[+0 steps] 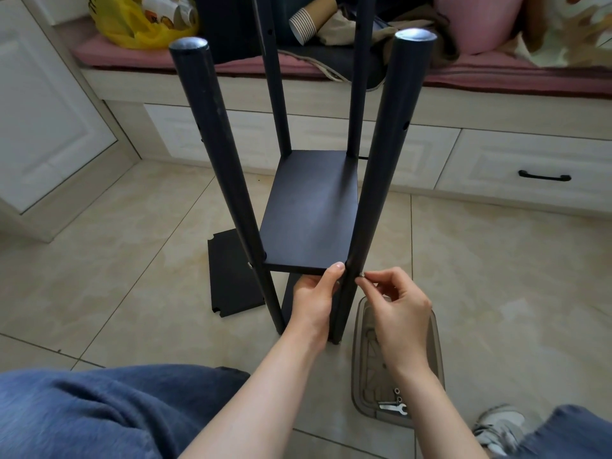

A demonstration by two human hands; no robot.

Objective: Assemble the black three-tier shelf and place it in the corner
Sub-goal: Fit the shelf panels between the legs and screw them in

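The black shelf frame stands upright on the tiled floor, with four round black poles and one black shelf board (311, 210) fixed between them. My left hand (314, 296) grips the board's near right corner from below, thumb on its front edge. My right hand (394, 299) pinches a small silver screw (361, 275) against the near right pole (374, 180) at board height. The near left pole (225, 167) rises free. A second board lies under the frame, mostly hidden. A loose black board (231, 276) lies flat on the floor to the left.
A clear plastic tray (433, 352) by my right wrist holds a small wrench (394, 408) and nuts. A window bench with drawers (516, 167) runs behind, piled with a yellow bag (132, 24), paper cups and a pink cushion. My blue-trousered legs and a shoe (500, 425) sit near.
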